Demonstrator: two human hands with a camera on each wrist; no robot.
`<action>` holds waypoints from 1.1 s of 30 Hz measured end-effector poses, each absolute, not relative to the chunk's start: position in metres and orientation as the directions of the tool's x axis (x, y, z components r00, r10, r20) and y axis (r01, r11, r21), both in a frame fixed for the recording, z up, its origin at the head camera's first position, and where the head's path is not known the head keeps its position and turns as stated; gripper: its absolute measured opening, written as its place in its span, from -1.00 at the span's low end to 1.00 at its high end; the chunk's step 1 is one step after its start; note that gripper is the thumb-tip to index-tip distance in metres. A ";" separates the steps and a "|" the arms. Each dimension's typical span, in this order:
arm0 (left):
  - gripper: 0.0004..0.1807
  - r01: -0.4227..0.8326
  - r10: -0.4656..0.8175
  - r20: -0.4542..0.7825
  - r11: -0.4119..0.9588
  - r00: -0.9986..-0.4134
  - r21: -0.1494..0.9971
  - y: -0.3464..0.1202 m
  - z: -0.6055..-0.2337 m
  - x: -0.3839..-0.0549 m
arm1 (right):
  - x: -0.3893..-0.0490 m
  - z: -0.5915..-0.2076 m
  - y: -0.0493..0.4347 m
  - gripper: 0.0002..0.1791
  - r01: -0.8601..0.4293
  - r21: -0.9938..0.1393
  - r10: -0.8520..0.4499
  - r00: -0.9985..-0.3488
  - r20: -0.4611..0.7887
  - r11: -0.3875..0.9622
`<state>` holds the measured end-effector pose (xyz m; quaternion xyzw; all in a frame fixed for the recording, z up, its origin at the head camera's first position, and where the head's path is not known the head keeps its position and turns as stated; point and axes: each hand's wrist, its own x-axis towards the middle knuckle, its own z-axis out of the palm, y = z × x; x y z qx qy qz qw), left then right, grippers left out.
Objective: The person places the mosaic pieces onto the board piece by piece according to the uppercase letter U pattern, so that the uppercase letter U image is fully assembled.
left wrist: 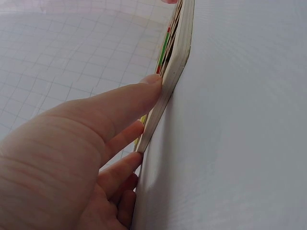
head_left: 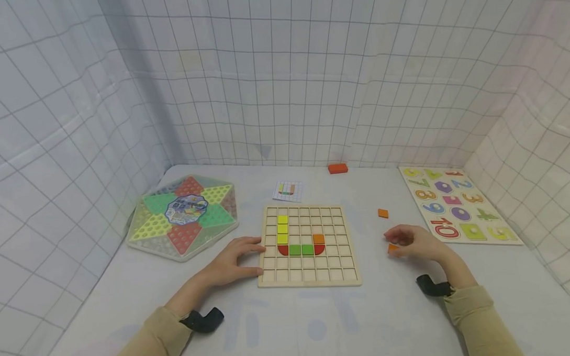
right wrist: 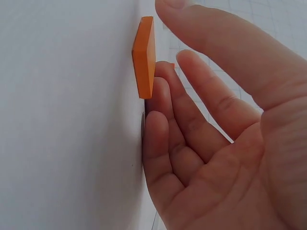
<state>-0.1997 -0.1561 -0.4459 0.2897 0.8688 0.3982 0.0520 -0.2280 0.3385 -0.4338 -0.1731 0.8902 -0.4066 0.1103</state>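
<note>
A wooden grid board [head_left: 309, 284] lies flat on the table. Set in it are yellow tiles [head_left: 282, 229] in a column, green tiles [head_left: 301, 249] between two red curved corner pieces [head_left: 319, 249], and one orange tile [head_left: 318, 238]. My left hand [head_left: 231, 261] touches the board's left edge, its thumb and fingertips at the rim in the left wrist view. On the right, my right hand [head_left: 416, 241] hovers low with its thumb and fingers spread about a loose orange tile [right wrist: 144, 57]. Neither thumb nor forefinger pinches this tile. A second orange tile [head_left: 383, 213] lies just beyond.
Behind the board lies a small pattern card [head_left: 287, 191], with a red-orange block [head_left: 338, 168] farther back. A hexagonal star-patterned game board [head_left: 182, 215] stands left. At the right is a number puzzle board [head_left: 460, 206]. White grid-lined cloth walls [head_left: 282, 94] enclose the table.
</note>
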 end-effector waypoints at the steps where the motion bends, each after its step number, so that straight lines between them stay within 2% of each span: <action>1: -0.46 0.460 0.544 0.139 0.514 -0.827 0.724 -0.156 -0.446 -0.200 | -0.228 -0.434 0.339 -0.50 -0.218 -0.758 -0.401 -0.914 -0.063 0.615; 15: -0.46 0.461 0.544 0.139 0.516 -0.827 0.722 -0.156 -0.445 -0.199 | -0.228 -0.433 0.342 -0.48 -0.195 -0.750 -0.397 -0.913 -0.096 0.632; 33: -0.46 0.449 0.538 0.131 0.517 -0.833 0.729 -0.155 -0.443 -0.198 | -0.228 -0.434 0.341 -0.52 -0.211 -0.750 -0.386 -0.920 -0.063 0.627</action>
